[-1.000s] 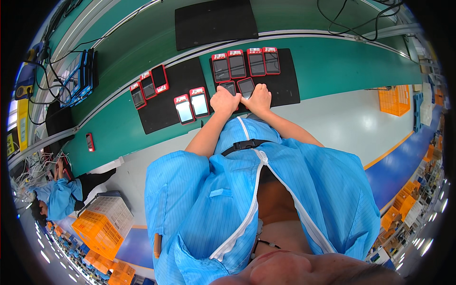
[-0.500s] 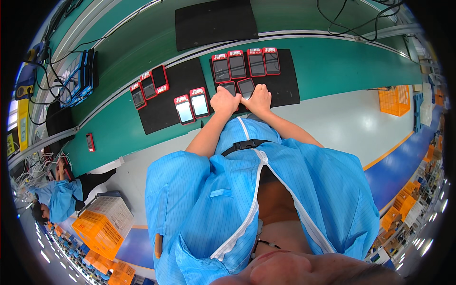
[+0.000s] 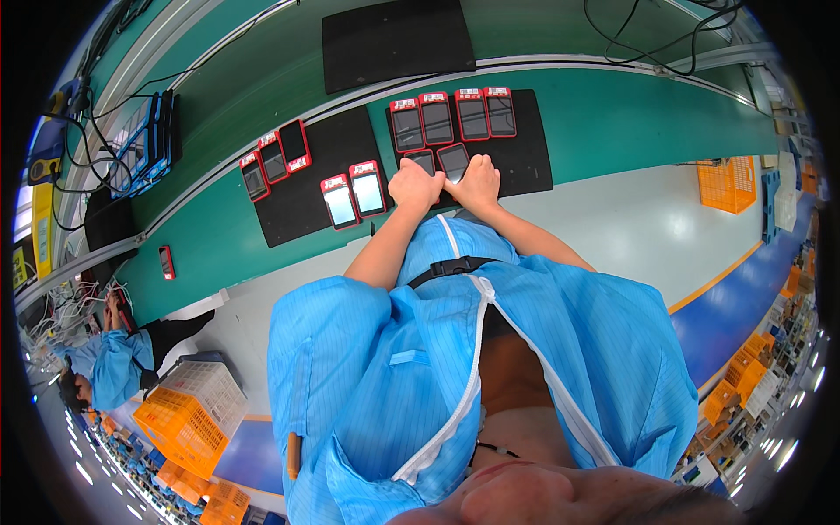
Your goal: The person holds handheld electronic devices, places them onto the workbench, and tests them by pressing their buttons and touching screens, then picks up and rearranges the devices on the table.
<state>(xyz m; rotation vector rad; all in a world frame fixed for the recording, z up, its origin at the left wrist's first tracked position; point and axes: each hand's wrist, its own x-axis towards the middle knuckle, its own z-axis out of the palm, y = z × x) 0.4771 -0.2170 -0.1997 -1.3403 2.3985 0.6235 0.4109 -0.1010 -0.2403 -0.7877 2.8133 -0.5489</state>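
Here's the left hand (image 3: pixel 415 185), fingers curled, over the lower end of a red-edged phone (image 3: pixel 423 159), and the right hand (image 3: pixel 475 185) covers the lower part of the phone beside it (image 3: pixel 453 159); whether either hand grips or just presses, I can't tell! Both phones lie on the right-hand black mat (image 3: pixel 532 157) on the green counter (image 3: pixel 630 114), just below a row of four phones (image 3: pixel 436 120), while two lit phones (image 3: pixel 368 191) glow over on the left-hand mat (image 3: pixel 293 214)
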